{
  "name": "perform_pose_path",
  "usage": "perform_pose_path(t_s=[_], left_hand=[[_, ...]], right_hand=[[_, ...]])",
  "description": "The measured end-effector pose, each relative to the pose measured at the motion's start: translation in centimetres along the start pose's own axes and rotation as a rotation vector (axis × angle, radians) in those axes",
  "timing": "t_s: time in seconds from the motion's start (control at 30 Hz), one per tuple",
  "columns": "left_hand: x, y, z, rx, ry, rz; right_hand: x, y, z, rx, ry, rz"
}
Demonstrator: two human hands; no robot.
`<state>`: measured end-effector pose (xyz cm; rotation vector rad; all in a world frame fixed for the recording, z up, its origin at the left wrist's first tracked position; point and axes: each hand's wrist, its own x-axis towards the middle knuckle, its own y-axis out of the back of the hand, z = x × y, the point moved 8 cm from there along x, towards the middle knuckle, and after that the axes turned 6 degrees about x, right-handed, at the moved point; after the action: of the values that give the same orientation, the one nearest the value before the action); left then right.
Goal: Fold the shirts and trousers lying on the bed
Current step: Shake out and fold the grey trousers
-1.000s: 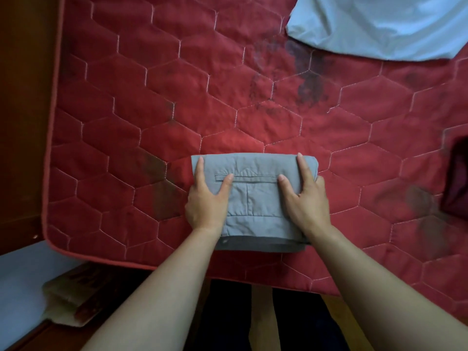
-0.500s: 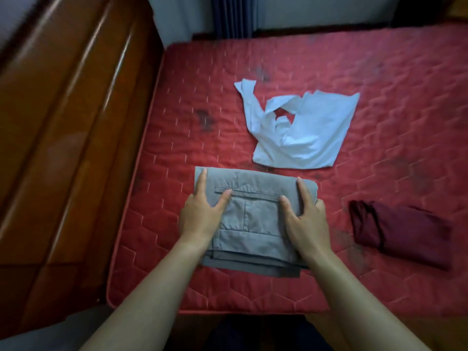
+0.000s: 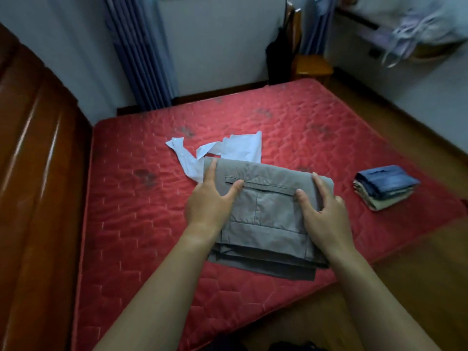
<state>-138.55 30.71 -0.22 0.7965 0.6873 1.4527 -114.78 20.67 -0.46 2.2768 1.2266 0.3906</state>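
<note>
Folded grey trousers [image 3: 268, 214] are held above the red mattress [image 3: 131, 224] near its front edge. My left hand [image 3: 210, 201] grips their left side, thumb and forefinger on top. My right hand [image 3: 324, 211] grips the right side the same way. The lower layers of the fold hang loose at the near edge. A crumpled white shirt [image 3: 238, 150] lies unfolded just beyond the trousers, partly hidden by them. A stack of folded clothes [image 3: 385, 186] with blue jeans on top sits at the mattress's right edge.
A glossy wooden headboard [image 3: 38, 186] runs along the left side. Past the far end of the bed are a blue curtain [image 3: 141, 54] and a wooden chair [image 3: 309, 62] with dark cloth on it. Wooden floor [image 3: 417, 274] lies to the right.
The view has tilted up to take in the whole bed. Both hands, which pressed the folded trousers flat on the mattress, now hold them lifted and a little farther forward.
</note>
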Motion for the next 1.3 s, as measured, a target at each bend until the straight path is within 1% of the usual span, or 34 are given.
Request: perform_pose_path(t_s=[0.13, 0.27, 0.53, 0.73, 0.9, 1.03, 1.13, 1.3], left_hand=[[-0.6, -2.7, 7.5, -0.041, -0.102, -0.036], [-2.4, -6.7, 15.7, -0.017, -0.197, -0.072], [-11.1, -19.2, 32.3, -0.045, -0.353, -0.252], [-17.2, -26.8, 42.5, -0.043, -0.455, -0.345], [-18.9, -32.3, 48.7, -0.021, -0.511, -0.396], [-18.0, -37.2, 52.5, -0.008, -0.524, -0.457], [-15.5, -41.1, 55.6, -0.027, -0.509, -0.465], [-9.1, -46.4, 61.3, -0.111, -0.454, -0.484]], right_hand=[[0.7, 7.1, 2.0, 0.008, -0.02, 0.109], [0.8, 14.8, 6.3, 0.01, -0.095, 0.21], [-1.5, 32.0, 18.0, -0.011, -0.253, 0.398], [-3.1, 42.8, 25.0, -0.048, -0.35, 0.496], [-2.0, 47.9, 30.0, -0.047, -0.432, 0.547], [1.6, 50.4, 33.3, -0.053, -0.472, 0.55], [6.4, 52.2, 35.6, -0.09, -0.486, 0.537], [17.3, 54.9, 37.6, -0.129, -0.442, 0.5]])
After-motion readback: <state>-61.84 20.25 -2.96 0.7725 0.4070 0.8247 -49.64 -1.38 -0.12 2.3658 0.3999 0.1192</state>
